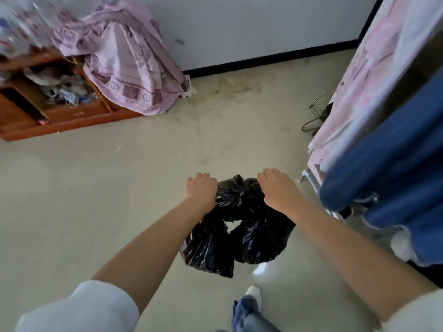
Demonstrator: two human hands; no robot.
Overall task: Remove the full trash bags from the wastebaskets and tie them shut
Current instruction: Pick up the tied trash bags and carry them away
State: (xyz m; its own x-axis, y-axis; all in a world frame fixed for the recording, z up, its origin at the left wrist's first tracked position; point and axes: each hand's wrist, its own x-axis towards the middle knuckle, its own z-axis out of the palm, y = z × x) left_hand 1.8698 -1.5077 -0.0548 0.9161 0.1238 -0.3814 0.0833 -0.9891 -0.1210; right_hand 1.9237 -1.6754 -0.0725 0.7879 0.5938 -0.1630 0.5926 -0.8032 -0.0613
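your left hand (201,190) is clenched around the gathered plastic at the top of the black trash bag (236,230), knuckles up, on the bag's left side. your right hand (278,188) grips the top plastic in the same way on the bag's right side. the two fists sit near each other with a bunched knot of plastic between them. the bag hangs below your hands, clear of the floor (119,200), and it shows as two bulging lobes with a small gap between them just under the knot. whether the knot is fully drawn tight cannot be told.

both forearms are bare, with light sleeves (79,310) pushed back near the elbows. below the bag, a white shoe (255,293) and a blue denim trouser leg (247,315) stand on the floor.

far to the upper left of the bag, a reddish wooden cabinet (72,118) sits on the floor, its open compartment cluttered with small items too blurred to identify, and a pink patterned cloth (127,65) is draped over it. to the right of the bag, a blue fabric (388,168) and a pale pink patterned sheet (364,75) hang down. a wire rack (317,112) stands on the floor above and right of the bag, beside the pink sheet.
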